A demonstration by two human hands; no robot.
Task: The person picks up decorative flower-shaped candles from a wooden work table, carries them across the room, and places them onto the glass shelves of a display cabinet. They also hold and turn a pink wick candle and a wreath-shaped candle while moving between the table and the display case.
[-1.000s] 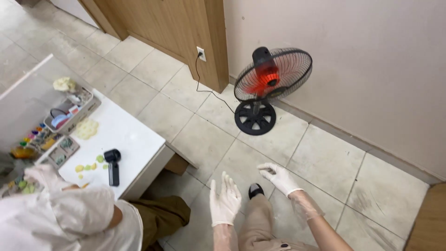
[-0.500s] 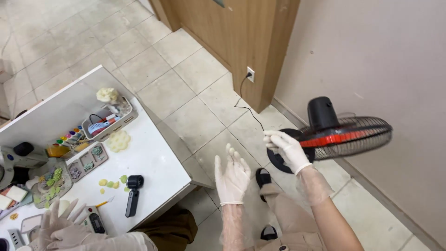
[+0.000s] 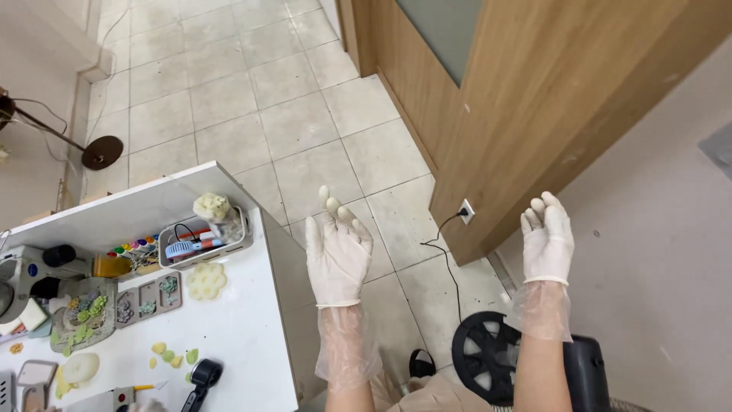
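- Overhead, a white table [image 3: 229,328] fills the lower left, crowded with a grey basket [image 3: 204,243] of small tools, pale flower-shaped pieces [image 3: 207,281], moulded trays [image 3: 145,300] and a black handheld tool [image 3: 200,379] near the front edge.
- Just right of the table's edge, the left hand [image 3: 337,252], in a thin white glove, is raised palm up, fingers spread and loosely straight, gripping nothing; it hangs over bare floor tiles, apparently lifted clear of the clutter.
- Between the hands, a black cable [image 3: 444,255] runs from a wall socket [image 3: 464,211] beside the wooden door [image 3: 526,99] down to a fan's black base [image 3: 488,355].
- Farthest right, the gloved right hand [image 3: 547,240] is held up near the wall, fingers gently curled and empty, well apart from the left.
- Nothing lies within either hand's grasp; the table stands nearest the left hand, the fan nearest the right.
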